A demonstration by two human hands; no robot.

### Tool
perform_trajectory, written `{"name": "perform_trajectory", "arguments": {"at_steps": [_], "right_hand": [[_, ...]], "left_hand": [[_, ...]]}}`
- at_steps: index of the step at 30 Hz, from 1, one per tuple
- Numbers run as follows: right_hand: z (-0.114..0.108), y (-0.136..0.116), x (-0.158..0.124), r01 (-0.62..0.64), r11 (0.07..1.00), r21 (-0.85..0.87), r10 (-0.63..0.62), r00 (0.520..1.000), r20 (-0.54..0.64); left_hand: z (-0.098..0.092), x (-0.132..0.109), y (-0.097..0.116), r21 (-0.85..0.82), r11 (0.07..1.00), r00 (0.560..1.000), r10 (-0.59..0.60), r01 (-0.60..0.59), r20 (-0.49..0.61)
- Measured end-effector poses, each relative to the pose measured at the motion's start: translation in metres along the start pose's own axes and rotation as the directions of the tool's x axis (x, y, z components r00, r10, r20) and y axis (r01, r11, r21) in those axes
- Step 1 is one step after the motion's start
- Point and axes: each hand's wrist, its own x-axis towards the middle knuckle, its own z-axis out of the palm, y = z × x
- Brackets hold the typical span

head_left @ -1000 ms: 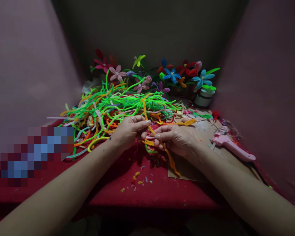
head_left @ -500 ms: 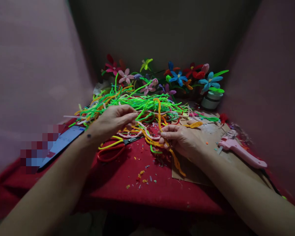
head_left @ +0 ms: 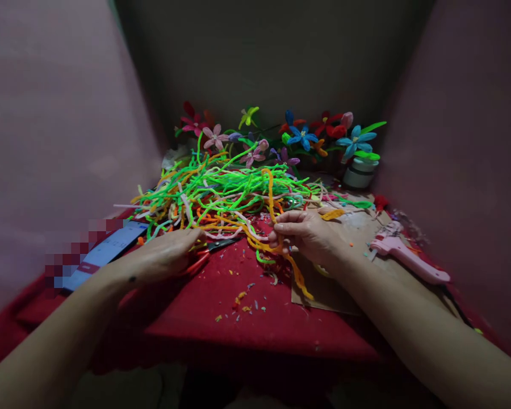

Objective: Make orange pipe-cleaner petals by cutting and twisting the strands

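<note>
My right hand (head_left: 302, 233) pinches an orange pipe cleaner (head_left: 270, 196) between thumb and fingers. One end of it stands up with a bent tip, and a twisted orange length (head_left: 300, 278) hangs below the hand. My left hand (head_left: 172, 250) is closed over the handles of the scissors (head_left: 198, 262), covering most of them. Their dark blades (head_left: 223, 244) lie on the red cloth (head_left: 255, 318), pointing right. Behind both hands spreads a tangled pile of green, orange and pink pipe cleaners (head_left: 234, 184).
A phone (head_left: 106, 255) lies at the left. On the right, cardboard (head_left: 323, 292) carries a pink glue gun (head_left: 413, 261) and an orange looped piece (head_left: 333, 215). Pipe-cleaner flowers (head_left: 302, 136) and a lidded jar (head_left: 361, 172) stand at the back. Small scraps (head_left: 242, 298) dot the cloth.
My left hand has come down from in front of the pile onto the scissors' handles. My right hand keeps its pinch on the orange pipe cleaner. The view has shifted slightly.
</note>
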Motion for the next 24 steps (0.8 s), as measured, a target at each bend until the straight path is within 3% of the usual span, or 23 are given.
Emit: {"name": "perform_trajectory", "arguments": {"at_steps": [2,5,9,12,18,24], "right_hand": [[0.001,-0.002,0.000,-0.016,1.000,0.024,0.017,1.000,-0.015],[0.002,-0.004,-0.001,0.004,1.000,0.030,-0.003,0.999,-0.039],[0.004,-0.004,-0.001,0.048,0.999,0.022,-0.046,0.996,-0.070],[0.006,-0.003,-0.001,0.105,0.994,0.010,-0.104,0.992,-0.072],[0.008,-0.003,-0.004,0.124,0.992,-0.006,-0.124,0.990,-0.069],[0.009,-0.004,-0.005,0.109,0.994,-0.011,-0.109,0.993,-0.054]], "left_hand": [[-0.004,-0.003,-0.007,-0.079,0.997,0.985,0.008,0.006,0.174],[-0.008,-0.008,-0.012,-0.130,0.990,0.969,-0.018,0.051,0.247],[-0.005,-0.006,0.002,-0.121,0.992,0.992,-0.030,0.045,0.121],[0.002,0.001,0.021,-0.014,0.999,0.999,-0.028,0.029,0.014],[0.000,0.010,0.051,0.283,0.959,1.000,-0.020,0.013,0.021],[-0.002,0.013,0.057,0.346,0.938,0.999,0.035,-0.030,-0.009]]}}
